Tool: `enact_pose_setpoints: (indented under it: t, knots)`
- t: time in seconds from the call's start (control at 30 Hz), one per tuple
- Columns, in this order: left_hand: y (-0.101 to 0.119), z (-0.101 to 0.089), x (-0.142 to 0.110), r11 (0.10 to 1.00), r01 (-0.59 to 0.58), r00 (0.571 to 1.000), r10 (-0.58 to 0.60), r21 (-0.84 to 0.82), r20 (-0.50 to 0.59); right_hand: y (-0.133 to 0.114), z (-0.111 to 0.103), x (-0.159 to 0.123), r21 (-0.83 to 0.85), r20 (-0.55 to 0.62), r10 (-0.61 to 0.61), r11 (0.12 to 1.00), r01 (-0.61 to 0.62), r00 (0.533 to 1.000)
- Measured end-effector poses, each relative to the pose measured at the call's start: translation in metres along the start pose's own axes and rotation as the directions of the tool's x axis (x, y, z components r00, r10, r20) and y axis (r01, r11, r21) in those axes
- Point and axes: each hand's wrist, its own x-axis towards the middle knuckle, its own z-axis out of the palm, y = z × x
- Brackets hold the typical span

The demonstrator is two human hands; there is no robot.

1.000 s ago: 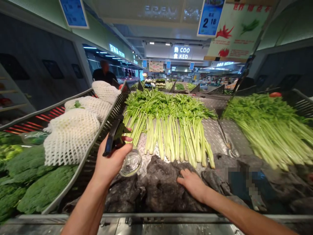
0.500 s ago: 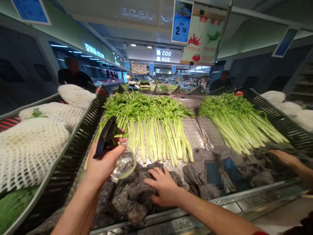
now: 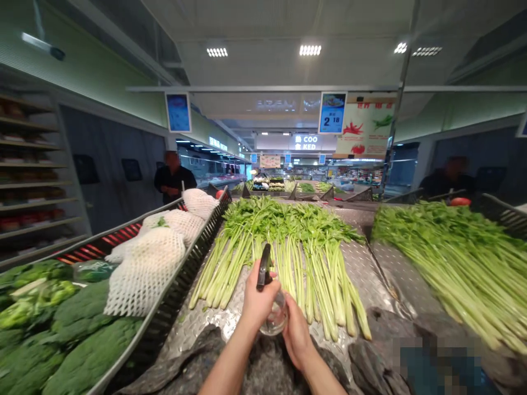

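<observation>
My left hand (image 3: 258, 299) is wrapped round the neck of a spray bottle (image 3: 272, 323) with a black trigger head and a clear round body. My right hand (image 3: 297, 333) cups the right side of that clear body. The bottle is held upright in front of a row of celery (image 3: 296, 263), leaves toward the back and pale stalks toward me. Under the stalks lies a metal tread-plate shelf (image 3: 218, 321). Below both hands a dark grey cloth (image 3: 201, 351) is bunched along the front of the shelf.
At left a black crate (image 3: 181, 274) holds broccoli (image 3: 90, 312) and net-wrapped produce (image 3: 144, 269). A mirror-like panel (image 3: 370, 258) at right reflects the celery. A price sign (image 3: 332, 112) hangs above. Someone in dark clothing (image 3: 175, 178) stands behind the crate.
My right hand has left the grey cloth and come to the bottle. My left hand, with the bottle, has moved right relative to the celery. The view has tilted up and turned left.
</observation>
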Motion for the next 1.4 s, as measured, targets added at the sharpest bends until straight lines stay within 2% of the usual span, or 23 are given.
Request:
enact_pose_setpoints:
  t: [0.13, 0.23, 0.37, 0.5, 0.63, 0.8, 0.87, 0.97, 1.2, 1.4]
  knots:
    - [-0.012, 0.004, 0.006, 0.996, 0.073, 0.997, -0.072, 0.046, -0.026, 0.007, 0.008, 0.014, 0.016, -0.09, -0.048, 0.999, 0.05, 0.995]
    - [-0.02, -0.001, 0.011, 0.994, 0.093, 0.995, -0.095, 0.056, 0.03, 0.01, 0.014, 0.022, 0.009, -0.131, -0.053, 0.998, 0.055, 0.99]
    - [-0.024, -0.018, 0.014, 0.998, 0.058, 0.983, -0.06, 0.017, 0.171, 0.011, 0.026, 0.022, 0.056, -0.126, -0.045, 0.997, 0.052, 0.991]
    - [-0.023, -0.038, 0.008, 0.999, 0.05, 0.977, -0.047, -0.007, 0.209, 0.02, 0.039, 0.018, 0.081, -0.073, -0.074, 0.993, 0.08, 0.995]
    - [-0.024, -0.052, 0.001, 1.0, -0.006, 0.985, 0.0, 0.03, 0.174, 0.032, 0.053, 0.015, 0.1, -0.016, -0.077, 0.992, 0.078, 0.997]
    - [-0.026, -0.061, 0.001, 0.947, -0.061, 0.997, 0.074, 0.314, -0.029, 0.037, 0.07, 0.014, 0.056, -0.05, -0.087, 0.994, 0.09, 0.995]
    - [-0.026, -0.064, 0.002, 0.928, -0.069, 0.992, 0.102, 0.367, -0.073, 0.037, 0.075, 0.014, 0.074, -0.039, -0.089, 0.993, 0.092, 0.995]
    - [-0.025, -0.069, 0.003, 0.925, -0.07, 0.99, 0.112, 0.373, -0.09, 0.036, 0.08, 0.013, 0.115, -0.027, -0.045, 0.992, 0.048, 0.999]
    - [-0.025, -0.07, 0.004, 0.947, -0.065, 0.993, 0.092, 0.314, -0.072, 0.035, 0.077, 0.011, 0.144, 0.034, -0.053, 0.988, 0.048, 0.998]
    - [-0.026, -0.064, 0.005, 0.951, -0.059, 0.994, 0.084, 0.303, -0.069, 0.032, 0.073, 0.013, 0.111, -0.004, -0.054, 0.992, 0.054, 0.999]
